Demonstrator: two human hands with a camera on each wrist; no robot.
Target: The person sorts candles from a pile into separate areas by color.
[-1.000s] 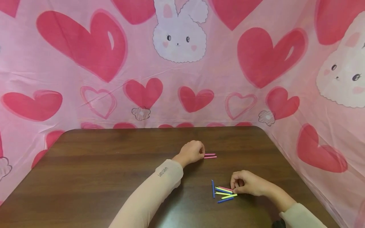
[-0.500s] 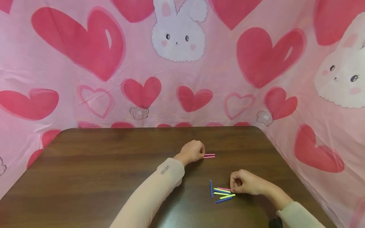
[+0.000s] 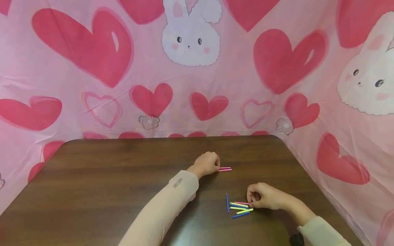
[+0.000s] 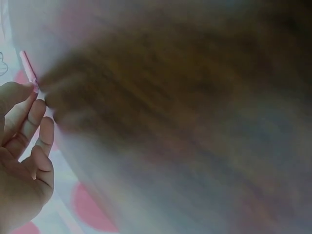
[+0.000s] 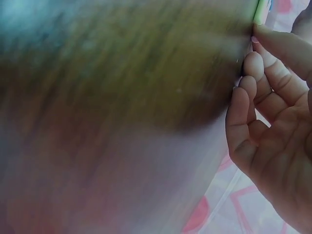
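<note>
At the middle of the table, my left hand [image 3: 207,163] pinches the end of a thin pink stick [image 4: 28,66] between thumb and forefinger. Two pink sticks [image 3: 225,169] lie side by side there, their left ends hidden by the fingers. Nearer to me, my right hand [image 3: 267,196] reaches over a small loose pile of similar sticks. Its thumb and forefinger pinch the right end of a pink stick [image 3: 241,203]. Yellow sticks [image 3: 245,211] and blue sticks lie beside it, some crossing; one blue stick [image 3: 227,203] points away from me at the pile's left.
All this lies on a dark brown wooden table [image 3: 117,177] with rounded far corners. A pink cloth [image 3: 234,78] printed with hearts and rabbits hangs behind the table and along its sides. A small black object [image 3: 297,240] shows by my right sleeve.
The head view has shifted slightly. Both hands and the sticks otherwise stay nearly where they were, with the fingers still at the same stick ends.
</note>
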